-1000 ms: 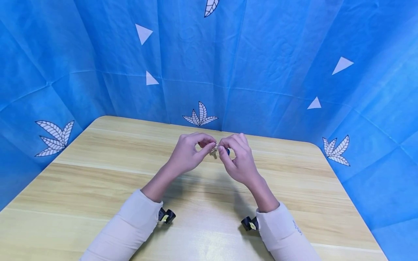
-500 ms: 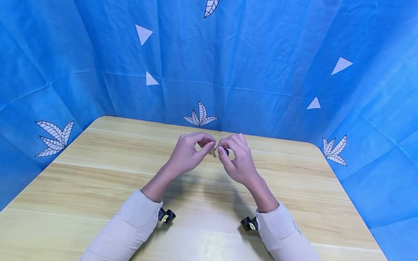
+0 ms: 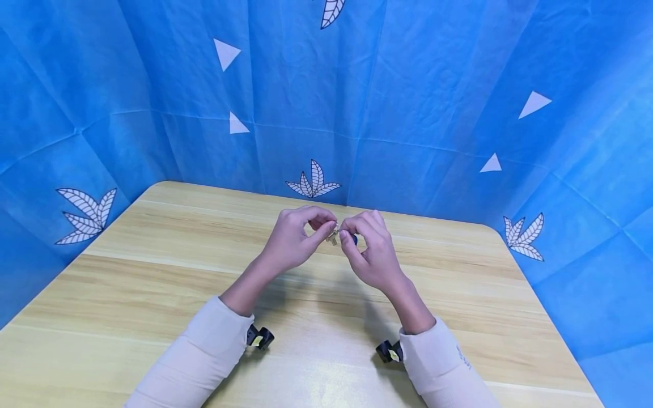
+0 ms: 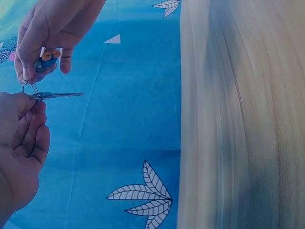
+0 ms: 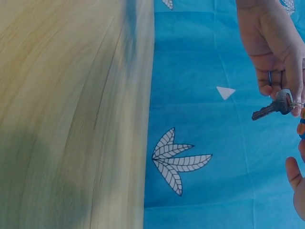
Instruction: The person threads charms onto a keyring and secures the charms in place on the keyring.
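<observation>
Over the middle of the table, my left hand (image 3: 293, 241) and right hand (image 3: 372, 246) meet fingertip to fingertip. A metal key (image 5: 274, 107) is pinched between my left thumb and fingers, its blade sticking out below them in the head view. The wire key ring (image 4: 29, 87) joins it to a small blue and orange trinket (image 4: 46, 61). My right thumb and forefinger pinch the ring's other side, while the trinket hangs under that hand, partly covered by fingers. In the left wrist view the key shows edge-on, and more than one key may be stacked there.
The light wooden table (image 3: 153, 272) lies below the raised hands. A blue cloth (image 3: 296, 85) with white leaf and triangle prints hangs around its back and sides. Small black wrist devices (image 3: 261, 338) are strapped at both sleeve cuffs.
Both hands stay nearly in place with the same pinch. The key's blade shifts its tilt slightly, and the trinket under the right hand moves a little left and down.
</observation>
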{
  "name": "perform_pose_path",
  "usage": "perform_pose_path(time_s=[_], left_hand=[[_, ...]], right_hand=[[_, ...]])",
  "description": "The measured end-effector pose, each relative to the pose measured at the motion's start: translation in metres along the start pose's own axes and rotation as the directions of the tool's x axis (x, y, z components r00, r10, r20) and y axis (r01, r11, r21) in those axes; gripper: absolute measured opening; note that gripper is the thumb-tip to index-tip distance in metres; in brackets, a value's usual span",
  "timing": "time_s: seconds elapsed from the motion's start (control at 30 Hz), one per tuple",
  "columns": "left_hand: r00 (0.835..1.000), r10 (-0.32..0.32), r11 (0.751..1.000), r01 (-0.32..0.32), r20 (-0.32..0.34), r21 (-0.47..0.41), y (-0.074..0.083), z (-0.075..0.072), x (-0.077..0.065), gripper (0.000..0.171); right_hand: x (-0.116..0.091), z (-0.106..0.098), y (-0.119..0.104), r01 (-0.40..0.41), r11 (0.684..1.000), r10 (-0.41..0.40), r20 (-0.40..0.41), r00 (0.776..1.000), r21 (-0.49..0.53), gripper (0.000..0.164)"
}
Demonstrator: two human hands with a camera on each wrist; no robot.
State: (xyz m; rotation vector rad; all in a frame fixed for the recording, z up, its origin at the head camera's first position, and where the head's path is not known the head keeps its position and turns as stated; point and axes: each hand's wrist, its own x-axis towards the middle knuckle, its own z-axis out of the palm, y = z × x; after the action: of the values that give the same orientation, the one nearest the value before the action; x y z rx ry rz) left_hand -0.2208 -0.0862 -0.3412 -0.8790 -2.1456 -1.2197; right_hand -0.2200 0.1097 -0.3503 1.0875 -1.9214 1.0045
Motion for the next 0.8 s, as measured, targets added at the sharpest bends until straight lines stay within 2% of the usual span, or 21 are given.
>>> perform_pose_path(time_s=[0.23,0.43,0.63,0.8], left_hand=[[1.000,-0.005,1.000,0.004,-0.017,-0.006,-0.001,-0.001,0.000,0.006],[1.000,-0.024,1.000,0.024,-0.007,-0.005,0.000,-0.003,0.001,0.007],[0.996,-0.089,0.996,0.088,0.031,0.009,-0.002,-0.009,0.002,0.007],[0.987,-0.137,0.991,0.136,0.082,0.020,-0.005,-0.011,0.001,0.008]], right_hand=[[-0.002,0.003,0.001,0.001,1.000,-0.001,0.008,1.000,-0.005,0.006],[-0.002,0.002,0.001,-0.014,1.000,0.015,0.019,1.000,-0.003,0.005],[-0.002,-0.002,0.004,-0.052,0.998,0.055,0.099,0.994,-0.026,0.010],[-0.002,-0.007,0.004,-0.100,0.992,0.114,0.202,0.973,-0.078,0.005]])
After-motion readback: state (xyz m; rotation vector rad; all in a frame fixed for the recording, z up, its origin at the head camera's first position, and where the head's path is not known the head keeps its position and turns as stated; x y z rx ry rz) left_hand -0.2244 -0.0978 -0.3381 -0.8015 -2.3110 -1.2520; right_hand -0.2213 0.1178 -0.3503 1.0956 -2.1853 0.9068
